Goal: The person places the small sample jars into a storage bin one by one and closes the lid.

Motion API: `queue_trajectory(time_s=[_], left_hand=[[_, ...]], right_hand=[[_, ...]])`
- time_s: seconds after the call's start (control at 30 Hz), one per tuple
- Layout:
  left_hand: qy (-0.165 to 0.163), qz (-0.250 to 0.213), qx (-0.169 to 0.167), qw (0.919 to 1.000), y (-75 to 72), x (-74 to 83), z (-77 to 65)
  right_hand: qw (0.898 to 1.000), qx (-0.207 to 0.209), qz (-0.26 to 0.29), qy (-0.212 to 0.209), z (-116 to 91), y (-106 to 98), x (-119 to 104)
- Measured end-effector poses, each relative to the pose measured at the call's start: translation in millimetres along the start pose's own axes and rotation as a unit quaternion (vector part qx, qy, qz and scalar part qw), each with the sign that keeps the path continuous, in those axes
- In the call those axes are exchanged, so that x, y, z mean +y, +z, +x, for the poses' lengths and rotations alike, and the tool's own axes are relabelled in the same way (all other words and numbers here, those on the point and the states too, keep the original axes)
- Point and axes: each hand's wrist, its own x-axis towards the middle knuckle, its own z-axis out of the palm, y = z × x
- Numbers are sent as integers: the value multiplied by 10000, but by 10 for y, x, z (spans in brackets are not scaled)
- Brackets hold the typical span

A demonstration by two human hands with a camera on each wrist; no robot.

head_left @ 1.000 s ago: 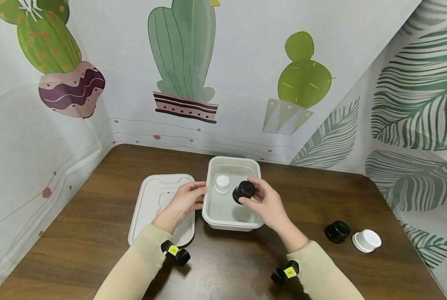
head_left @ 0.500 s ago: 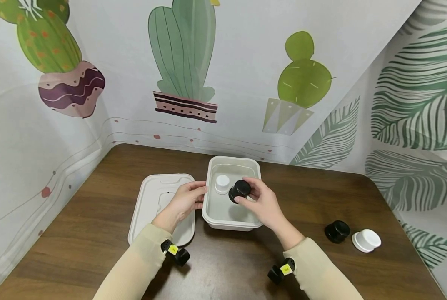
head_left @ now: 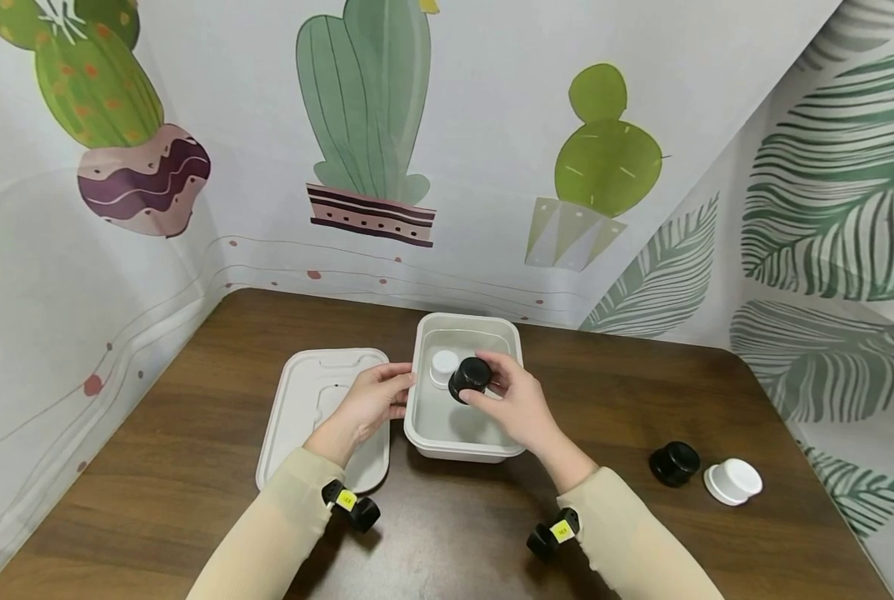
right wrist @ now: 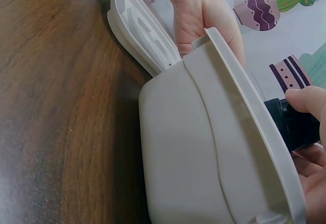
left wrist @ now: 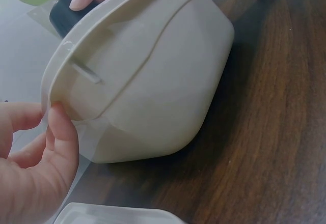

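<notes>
My left hand [head_left: 375, 404] pinches the left rim of an off-white plastic box [head_left: 454, 450], thumb and fingers on either side of it in the left wrist view. In my right hand [head_left: 517, 408] is a black, round, cap-like piece [head_left: 471, 377], gripped by its side between thumb and fingers. It hangs over the open box, close to a white cap-like piece [head_left: 444, 367] of similar shape that stands inside. In the right wrist view the black piece [right wrist: 293, 124] shows just above the box rim.
An off-white lid [head_left: 289, 417] lies flat left of the box, partly under my left forearm. At the right of the brown wooden table [head_left: 432, 542] are another black cap-like piece [head_left: 675, 463] and another white one [head_left: 733, 481]. Cactus-print cloth [head_left: 484, 167] hangs behind.
My right hand has moved left over the box, bringing the black cap-like piece close beside the white one inside. The left hand and the box have stayed in place.
</notes>
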Motion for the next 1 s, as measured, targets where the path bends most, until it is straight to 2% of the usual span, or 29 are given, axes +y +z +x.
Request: queue_trajectory(time_s=[0.2, 0.4, 0.63, 0.83, 1.0], left_hand=[[-15, 0, -4, 10000, -4, -6, 5], [-7, 13, -12, 10000, -5, -10, 4], [34, -4, -24, 10000, 10, -13, 7], [71, 112, -3, 9999, 15, -10, 9], [114, 277, 16, 9995, 14, 13, -2]], right_hand=[[9998, -38, -25, 172, 30, 35, -52], [9998, -130, -64, 111, 7, 64, -277], [9999, -87, 14, 115, 95, 132, -24], [9999, -43, -96, -48, 114, 159, 52], [9988, -52, -437, -227, 103, 184, 74]])
